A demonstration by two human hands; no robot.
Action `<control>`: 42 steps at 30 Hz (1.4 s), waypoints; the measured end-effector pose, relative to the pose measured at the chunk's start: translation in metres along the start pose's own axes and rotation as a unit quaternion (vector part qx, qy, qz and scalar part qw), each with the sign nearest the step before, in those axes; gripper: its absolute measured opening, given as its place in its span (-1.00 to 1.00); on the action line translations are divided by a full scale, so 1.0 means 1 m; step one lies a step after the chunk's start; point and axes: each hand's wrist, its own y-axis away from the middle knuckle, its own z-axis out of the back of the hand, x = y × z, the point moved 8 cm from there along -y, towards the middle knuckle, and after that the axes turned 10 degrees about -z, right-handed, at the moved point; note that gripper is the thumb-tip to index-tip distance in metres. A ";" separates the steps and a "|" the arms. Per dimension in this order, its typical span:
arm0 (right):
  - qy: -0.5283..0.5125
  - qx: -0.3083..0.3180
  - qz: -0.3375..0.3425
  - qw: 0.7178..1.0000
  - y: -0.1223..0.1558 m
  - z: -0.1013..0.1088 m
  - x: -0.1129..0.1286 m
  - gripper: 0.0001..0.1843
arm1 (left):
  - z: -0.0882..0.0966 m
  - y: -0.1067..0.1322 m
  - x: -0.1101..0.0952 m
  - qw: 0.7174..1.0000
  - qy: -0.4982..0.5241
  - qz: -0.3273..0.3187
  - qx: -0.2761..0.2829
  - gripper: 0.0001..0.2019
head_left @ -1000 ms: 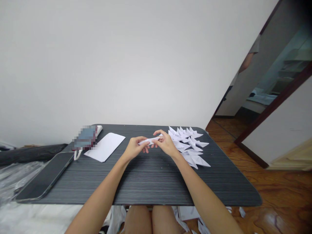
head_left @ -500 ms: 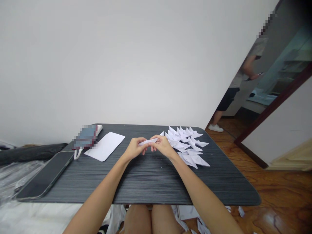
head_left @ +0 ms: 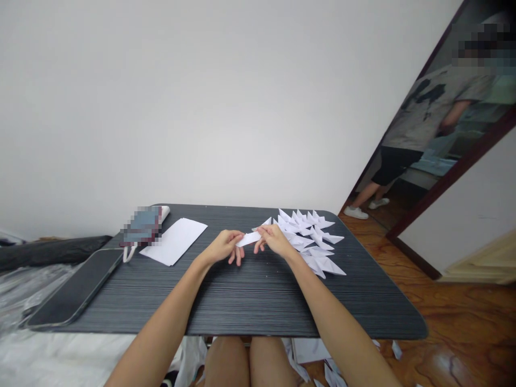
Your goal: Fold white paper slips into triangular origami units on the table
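Observation:
A small folded white paper (head_left: 249, 238) is held above the dark table between both my hands. My left hand (head_left: 224, 246) pinches its left end between thumb and fingers, the other fingers hanging below. At the opposite end, my right hand (head_left: 275, 240) grips the paper in a similar pinch. Several folded white paper boats (head_left: 318, 248) with pointed ends stand in a cluster just right of my right hand. One more folded piece (head_left: 266, 222) lies behind that hand, partly hidden by it.
A stack of white paper sheets (head_left: 175, 242) lies left on the black table (head_left: 258, 301). Beside it are a blurred dark-red-edged device (head_left: 141, 227) with a white cable and a large phone (head_left: 76, 287). Paper scraps (head_left: 397, 350) litter the floor. A person (head_left: 419, 118) stands in the doorway.
The folded paper has turned so a flat, wider face shows, and my hands have shifted their grip slightly apart toward its ends. The person in the doorway has come further into view.

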 end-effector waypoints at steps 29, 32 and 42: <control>0.181 -0.046 0.074 0.980 0.016 0.008 0.024 -0.63 | 0.019 0.005 -0.011 0.968 -0.216 -0.084 -0.094 -0.63; 0.224 -0.075 0.090 0.968 0.020 0.013 0.029 -0.58 | 0.022 0.006 -0.021 0.927 -0.346 -0.105 -0.102 -0.67; 0.474 -0.165 0.103 0.859 0.034 0.043 0.040 -0.64 | 0.118 0.055 -0.003 0.717 -0.595 0.175 -0.318 -0.56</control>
